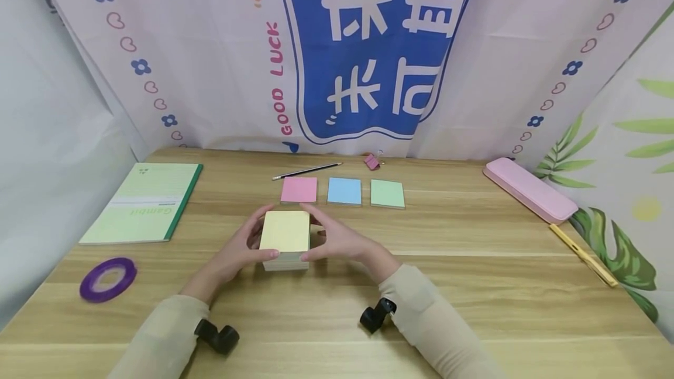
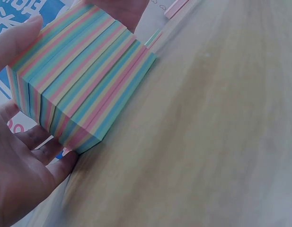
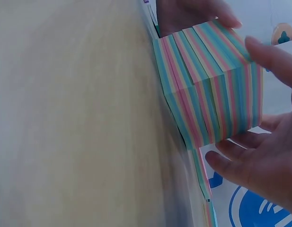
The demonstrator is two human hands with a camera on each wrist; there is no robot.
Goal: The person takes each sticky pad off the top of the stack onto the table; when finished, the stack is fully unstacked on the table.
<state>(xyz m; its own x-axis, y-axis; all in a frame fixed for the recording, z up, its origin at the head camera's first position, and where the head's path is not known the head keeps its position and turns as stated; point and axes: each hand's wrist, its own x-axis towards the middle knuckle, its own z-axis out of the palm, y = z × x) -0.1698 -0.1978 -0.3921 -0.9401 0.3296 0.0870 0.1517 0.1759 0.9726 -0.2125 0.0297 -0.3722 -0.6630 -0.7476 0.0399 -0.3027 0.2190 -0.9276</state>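
Observation:
A thick block of sticky notes (image 1: pixel 286 231) stands in the middle of the table with a pale yellow sheet on top. Its sides show pink, yellow, blue and green stripes in the left wrist view (image 2: pixel 82 71), split into several slightly uneven pads. My left hand (image 1: pixel 241 249) grips the block from the left, thumb at the front near the top, fingers round the side. From the other side my right hand (image 1: pixel 339 241) holds it likewise, its thumb at the front right corner. Behind the block lie pink (image 1: pixel 299 190), blue (image 1: pixel 344 190) and green (image 1: pixel 387 193) sticky note pads in a row.
A pencil (image 1: pixel 307 171) and a pink binder clip (image 1: pixel 371 161) lie behind the pads. At the left are a green notebook (image 1: pixel 142 200) and a purple tape roll (image 1: pixel 88 288). A pink pencil case (image 1: pixel 529 189) and a yellow pen-like tool (image 1: pixel 583 254) lie along the right edge.

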